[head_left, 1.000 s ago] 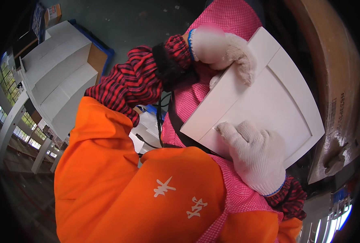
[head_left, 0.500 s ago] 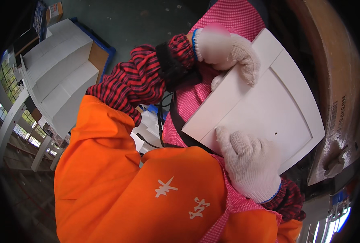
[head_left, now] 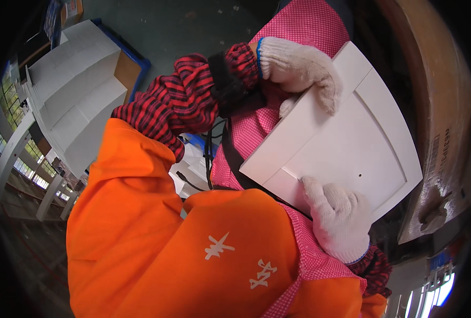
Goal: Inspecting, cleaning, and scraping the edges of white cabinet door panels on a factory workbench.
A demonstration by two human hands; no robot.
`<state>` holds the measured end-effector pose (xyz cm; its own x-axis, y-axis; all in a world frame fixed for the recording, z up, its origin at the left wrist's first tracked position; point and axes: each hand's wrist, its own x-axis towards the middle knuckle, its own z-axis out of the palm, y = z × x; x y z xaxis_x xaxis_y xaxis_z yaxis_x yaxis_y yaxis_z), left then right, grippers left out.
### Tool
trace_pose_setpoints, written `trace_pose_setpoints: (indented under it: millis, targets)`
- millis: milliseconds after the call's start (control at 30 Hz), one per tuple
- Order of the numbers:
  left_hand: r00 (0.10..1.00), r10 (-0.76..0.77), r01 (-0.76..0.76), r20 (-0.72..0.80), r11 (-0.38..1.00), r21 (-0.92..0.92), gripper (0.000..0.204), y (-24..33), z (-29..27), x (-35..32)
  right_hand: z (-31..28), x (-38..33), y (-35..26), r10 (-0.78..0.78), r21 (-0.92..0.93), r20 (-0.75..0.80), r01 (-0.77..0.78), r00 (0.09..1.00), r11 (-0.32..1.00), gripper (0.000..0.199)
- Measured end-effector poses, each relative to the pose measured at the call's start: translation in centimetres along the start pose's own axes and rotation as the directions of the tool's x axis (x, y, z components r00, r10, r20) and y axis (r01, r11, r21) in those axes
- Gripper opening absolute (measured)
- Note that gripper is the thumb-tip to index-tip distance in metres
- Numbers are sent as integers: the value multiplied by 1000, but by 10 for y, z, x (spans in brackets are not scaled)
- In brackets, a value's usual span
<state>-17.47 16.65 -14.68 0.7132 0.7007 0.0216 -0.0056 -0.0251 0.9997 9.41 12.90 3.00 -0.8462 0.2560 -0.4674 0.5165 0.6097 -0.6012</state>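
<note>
A white panel (head_left: 346,143), like a small cabinet door with a raised frame, a recessed middle and a small dark hole, lies tilted across my lap. My left hand (head_left: 304,71), in a white knit glove, is clamped over its upper left edge, fingers on the face and part of the glove beneath. Close to the lower edge, my gloved right hand (head_left: 338,217) rests on the panel with fingers curled. One fingertip touches near a corner joint of the frame. Whatever may be inside those curled fingers is hidden.
A pink checked apron (head_left: 304,24) covers my legs. On the left, large white panels (head_left: 82,79) sit by a blue-edged pallet (head_left: 140,69). A brown, plastic-wrapped board (head_left: 439,132) stands close on the right. A black cable (head_left: 209,153) hangs beside my waist.
My right hand has slid a little to the right along the panel, baring more of the corner joint. The panel has shifted slightly; my left hand keeps its hold.
</note>
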Motion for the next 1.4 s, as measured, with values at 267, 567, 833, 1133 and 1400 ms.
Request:
trace_pose_setpoints:
  millis: [267,567,833,1133,1400]
  targets:
    - [948,-319,317,-11,939,133,50,14,-8,2,-8,36,19,-22,238,-142,56,990,970,45]
    - [998,57,-60,-41,996,-68,47,-17,2,3,-19,52,48,-388,202,24,376,921,904,33]
    - [999,20,-22,-42,998,-51,46,-3,-5,1,-20,50,56,-380,155,-16,378,925,913,34]
    - [995,82,-74,-53,989,129,49,-13,1,2,-18,58,49,-443,143,15,436,896,888,26]
    - [999,47,-47,12,999,-26,55,-5,-10,5,-23,54,54,-376,148,24,369,926,918,39]
